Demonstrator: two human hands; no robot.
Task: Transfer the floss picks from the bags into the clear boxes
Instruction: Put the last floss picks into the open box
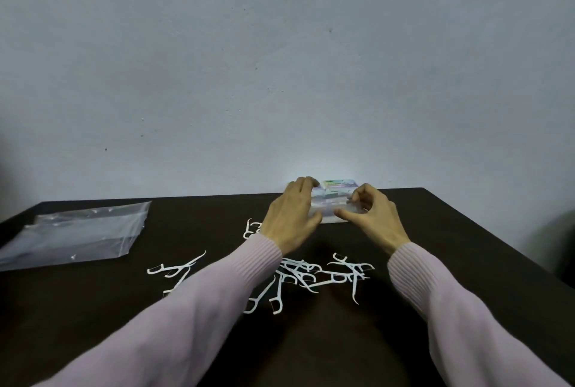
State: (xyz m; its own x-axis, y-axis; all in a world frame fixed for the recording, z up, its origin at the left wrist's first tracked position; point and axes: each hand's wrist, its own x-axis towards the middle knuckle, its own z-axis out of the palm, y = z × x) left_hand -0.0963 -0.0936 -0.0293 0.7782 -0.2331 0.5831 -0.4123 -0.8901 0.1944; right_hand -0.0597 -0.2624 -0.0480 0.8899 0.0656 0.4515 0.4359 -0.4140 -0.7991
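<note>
A small clear box [333, 203] with a coloured label stands near the far edge of the dark table [466, 262]. My left hand [291, 218] grips its left side, fingers curled over the top. My right hand [373, 215] pinches its right side between thumb and curled fingers. Several white floss picks [311, 274] lie scattered on the table in front of me, partly hidden under my sleeves. Clear plastic bags [81, 234] lie flat at the far left; I cannot tell if picks are inside.
A plain pale wall stands right behind the table. The table's right edge runs diagonally down the right side. Loose picks [177, 268] also lie left of my left forearm, and a few [250, 228] beside my left wrist.
</note>
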